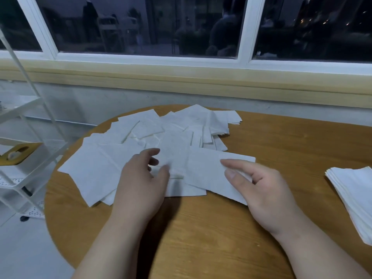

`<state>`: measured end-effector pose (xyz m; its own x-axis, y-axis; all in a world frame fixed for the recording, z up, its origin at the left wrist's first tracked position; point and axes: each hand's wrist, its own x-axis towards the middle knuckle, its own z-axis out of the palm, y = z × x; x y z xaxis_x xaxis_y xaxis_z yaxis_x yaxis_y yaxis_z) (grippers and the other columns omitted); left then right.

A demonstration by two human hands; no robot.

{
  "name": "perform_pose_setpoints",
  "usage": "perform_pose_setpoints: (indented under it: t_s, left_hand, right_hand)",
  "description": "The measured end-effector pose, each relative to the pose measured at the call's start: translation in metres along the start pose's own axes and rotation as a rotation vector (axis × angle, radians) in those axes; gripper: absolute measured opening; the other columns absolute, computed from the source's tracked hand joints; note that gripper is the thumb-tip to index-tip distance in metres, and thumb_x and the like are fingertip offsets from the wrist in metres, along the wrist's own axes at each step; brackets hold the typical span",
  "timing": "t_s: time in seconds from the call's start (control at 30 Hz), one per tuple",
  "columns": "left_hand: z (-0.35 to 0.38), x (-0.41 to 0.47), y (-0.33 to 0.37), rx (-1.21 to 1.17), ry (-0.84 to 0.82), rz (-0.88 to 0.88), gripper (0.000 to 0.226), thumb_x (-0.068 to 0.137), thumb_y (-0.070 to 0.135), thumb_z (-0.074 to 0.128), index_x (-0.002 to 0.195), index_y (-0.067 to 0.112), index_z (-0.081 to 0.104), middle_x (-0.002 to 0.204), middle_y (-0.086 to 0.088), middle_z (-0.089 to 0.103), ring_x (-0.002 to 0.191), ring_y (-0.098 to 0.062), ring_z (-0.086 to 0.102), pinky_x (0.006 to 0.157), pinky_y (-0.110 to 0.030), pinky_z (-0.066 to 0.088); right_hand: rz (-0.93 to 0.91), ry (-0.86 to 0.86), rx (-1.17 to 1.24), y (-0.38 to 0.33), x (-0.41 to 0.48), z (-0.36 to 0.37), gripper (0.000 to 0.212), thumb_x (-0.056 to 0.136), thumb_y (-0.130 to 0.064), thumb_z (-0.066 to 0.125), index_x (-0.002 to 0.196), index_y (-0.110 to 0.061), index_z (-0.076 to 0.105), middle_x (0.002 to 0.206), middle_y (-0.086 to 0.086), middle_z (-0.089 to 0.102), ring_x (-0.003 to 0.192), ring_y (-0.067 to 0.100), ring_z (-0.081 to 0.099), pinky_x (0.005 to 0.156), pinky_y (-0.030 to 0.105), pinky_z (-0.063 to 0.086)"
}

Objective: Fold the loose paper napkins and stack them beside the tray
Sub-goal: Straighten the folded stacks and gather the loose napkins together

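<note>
Right hand (pixel 261 190) pinches a napkin (pixel 203 170) just beside left hand (pixel 141 178).

Head-worn view, down over table (pixel 201 228)

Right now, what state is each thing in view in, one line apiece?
left hand: fingers curled over the loose napkins; grip unclear.
right hand: pinching the front napkin at its right edge.
loose napkins: overlapping heap spread on the table.
front napkin: lying partly on the heap.
stacked napkins: neat pile at the table's right edge.
</note>
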<state>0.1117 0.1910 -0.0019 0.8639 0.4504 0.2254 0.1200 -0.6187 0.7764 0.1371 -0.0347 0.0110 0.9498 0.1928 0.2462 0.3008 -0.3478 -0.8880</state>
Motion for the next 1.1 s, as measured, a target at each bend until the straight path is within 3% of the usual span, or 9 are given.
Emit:
perform_pose_setpoints:
  t_s: [0.1,0.23,0.37,0.53,0.7,0.87,1.0,1.1]
  left_hand:
    - [0.000,0.013,-0.008,0.187,0.042,0.001,0.034,0.090,0.038,0.062,0.123,0.031,0.063,0.110,0.009,0.060,0.111,-0.019,0.054,0.092,-0.038,0.046]
    - [0.014,0.017,0.004,0.406,-0.010,0.122,0.032,0.093,0.045,0.057,0.122,0.034,0.065,0.121,0.007,0.057,0.118,-0.020,0.046,0.094,-0.034,0.038]
    - [0.029,0.024,0.016,0.469,-0.060,0.220,0.034,0.092,0.049,0.056,0.122,0.036,0.064,0.123,0.010,0.055,0.120,-0.016,0.045,0.094,-0.032,0.035]
    - [0.036,0.033,0.014,0.512,-0.113,0.162,0.030,0.088,0.051,0.060,0.111,0.033,0.067,0.113,0.009,0.057,0.110,-0.017,0.050,0.086,-0.032,0.035]
    - [0.040,0.033,0.012,0.544,-0.040,0.189,0.019,0.089,0.041,0.054,0.094,0.032,0.071,0.095,0.010,0.061,0.094,-0.016,0.055,0.081,-0.031,0.033]
    - [0.034,0.034,0.013,0.437,0.016,0.165,0.020,0.093,0.033,0.051,0.096,0.028,0.070,0.091,0.007,0.069,0.089,-0.017,0.062,0.083,-0.035,0.047]
    - [0.022,0.030,0.017,0.230,0.087,0.104,0.012,0.094,0.029,0.052,0.094,0.024,0.063,0.089,0.009,0.064,0.080,-0.013,0.054,0.062,-0.027,0.040]
    - [0.009,0.024,0.024,0.124,0.123,0.112,0.008,0.092,0.027,0.054,0.084,0.025,0.057,0.078,0.009,0.062,0.074,-0.008,0.055,0.060,-0.022,0.041]
  right_hand:
    - [-0.025,0.084,-0.075,0.003,-0.001,0.001,0.025,0.090,-0.028,0.069,0.114,-0.038,0.071,0.063,-0.043,0.052,0.067,-0.019,0.052,0.067,0.002,0.038]
    - [-0.050,0.202,-0.138,0.001,0.000,0.003,0.037,0.088,-0.029,0.070,0.124,-0.036,0.068,0.074,-0.019,0.055,0.071,-0.011,0.054,0.067,0.004,0.038]
    - [-0.039,0.222,-0.226,0.002,0.000,0.002,0.045,0.088,-0.036,0.063,0.133,-0.039,0.061,0.086,-0.016,0.054,0.075,-0.002,0.053,0.068,0.006,0.037]
    - [-0.015,0.199,-0.252,0.003,0.001,0.003,0.044,0.090,-0.032,0.064,0.134,-0.037,0.061,0.088,-0.024,0.049,0.076,-0.001,0.049,0.073,-0.003,0.035]
    - [0.001,0.187,-0.236,0.004,0.002,0.005,0.043,0.091,-0.032,0.064,0.133,-0.038,0.062,0.091,-0.021,0.053,0.072,-0.004,0.049,0.070,0.000,0.036]
    - [0.013,0.182,-0.205,0.005,0.002,0.004,0.042,0.091,-0.031,0.064,0.133,-0.039,0.062,0.085,-0.021,0.050,0.070,-0.005,0.048,0.068,0.003,0.035]
    - [0.033,0.190,-0.184,0.006,0.004,0.001,0.041,0.092,-0.031,0.064,0.133,-0.039,0.062,0.087,-0.020,0.050,0.076,-0.002,0.050,0.072,0.007,0.035]
    - [0.045,0.179,-0.157,0.006,0.003,-0.001,0.042,0.093,-0.033,0.063,0.134,-0.038,0.061,0.102,-0.016,0.058,0.093,0.003,0.055,0.081,0.013,0.039]
